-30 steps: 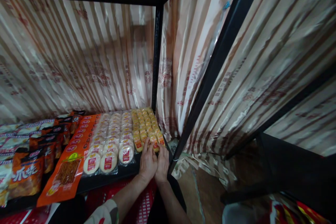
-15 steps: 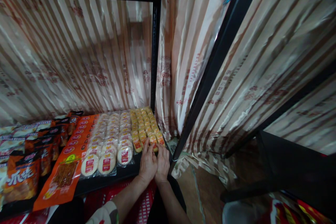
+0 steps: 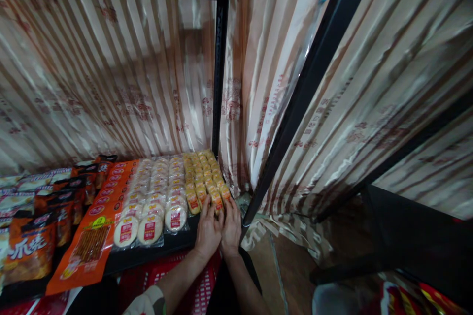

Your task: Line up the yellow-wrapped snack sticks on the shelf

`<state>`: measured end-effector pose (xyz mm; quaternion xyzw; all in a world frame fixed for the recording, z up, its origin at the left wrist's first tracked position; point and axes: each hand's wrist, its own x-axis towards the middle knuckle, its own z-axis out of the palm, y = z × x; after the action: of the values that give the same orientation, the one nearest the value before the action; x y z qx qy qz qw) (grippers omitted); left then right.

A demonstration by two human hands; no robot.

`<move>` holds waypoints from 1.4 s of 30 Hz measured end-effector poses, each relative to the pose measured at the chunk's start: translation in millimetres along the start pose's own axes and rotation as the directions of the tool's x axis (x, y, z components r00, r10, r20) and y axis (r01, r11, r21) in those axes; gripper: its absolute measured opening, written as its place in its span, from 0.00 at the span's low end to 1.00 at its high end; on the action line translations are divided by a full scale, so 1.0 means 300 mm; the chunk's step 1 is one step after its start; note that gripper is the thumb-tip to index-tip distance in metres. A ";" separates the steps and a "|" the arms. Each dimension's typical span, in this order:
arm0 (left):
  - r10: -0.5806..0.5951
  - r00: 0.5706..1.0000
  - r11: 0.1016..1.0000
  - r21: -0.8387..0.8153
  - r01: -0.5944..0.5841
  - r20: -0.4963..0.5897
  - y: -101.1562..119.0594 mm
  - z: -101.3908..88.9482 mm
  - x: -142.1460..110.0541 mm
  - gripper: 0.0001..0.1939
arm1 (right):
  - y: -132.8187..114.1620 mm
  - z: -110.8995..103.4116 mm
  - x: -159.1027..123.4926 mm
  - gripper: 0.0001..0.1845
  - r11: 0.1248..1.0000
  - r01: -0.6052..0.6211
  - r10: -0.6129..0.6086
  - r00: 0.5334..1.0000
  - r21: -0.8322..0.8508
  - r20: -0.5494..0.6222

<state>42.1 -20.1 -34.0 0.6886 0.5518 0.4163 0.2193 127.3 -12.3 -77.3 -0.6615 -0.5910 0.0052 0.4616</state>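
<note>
Rows of small yellow snack packs with orange-red labels lie at the right end of a dark shelf. My left hand is closed at the front of these rows, its fingertips on a front pack. Right beside it, my right hand is closed on the front pack at the corner, fingers bent over its edge. The two thumbs meet between the hands, and the undersides of the packs are hidden. Just left of my hands are columns of round white cakes in clear wrappers with red labels.
Farther left are a long orange snack bag and several orange-and-black bags. A black shelf post slants down close to my right hand. Striped curtain cloth hangs behind. A red basket stands below the shelf's front edge.
My right hand has shifted slightly right and its fingers have spread a little, showing more of the front yellow packs. My left hand has stayed nearly in place.
</note>
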 end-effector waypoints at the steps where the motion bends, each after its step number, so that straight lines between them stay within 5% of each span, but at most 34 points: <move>1: -0.001 1.000 1.000 0.017 0.001 0.004 0.000 -0.002 -0.004 0.24 | 0.001 0.001 0.006 0.22 1.000 -0.013 0.013 1.000 -0.001 0.000; 7: -0.013 0.999 0.996 0.088 0.009 0.044 -0.013 -0.001 -0.044 0.28 | 0.002 0.006 0.025 0.26 0.996 -0.093 0.092 0.996 0.015 0.019; 25: -0.047 0.996 0.996 -0.074 0.053 0.079 -0.041 0.010 -0.025 0.33 | 0.009 -0.001 0.062 0.27 0.986 -0.045 0.039 0.998 0.159 0.039; 42: -0.017 0.991 1.000 0.010 0.016 0.134 -0.071 0.001 -0.044 0.33 | 0.008 0.006 0.050 0.32 0.998 -0.005 -0.002 0.995 0.067 0.101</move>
<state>29.6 -26.2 -54.8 0.7113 0.5434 0.3647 0.2564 132.7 1.1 -71.8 -0.6448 -0.6127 0.0589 0.4532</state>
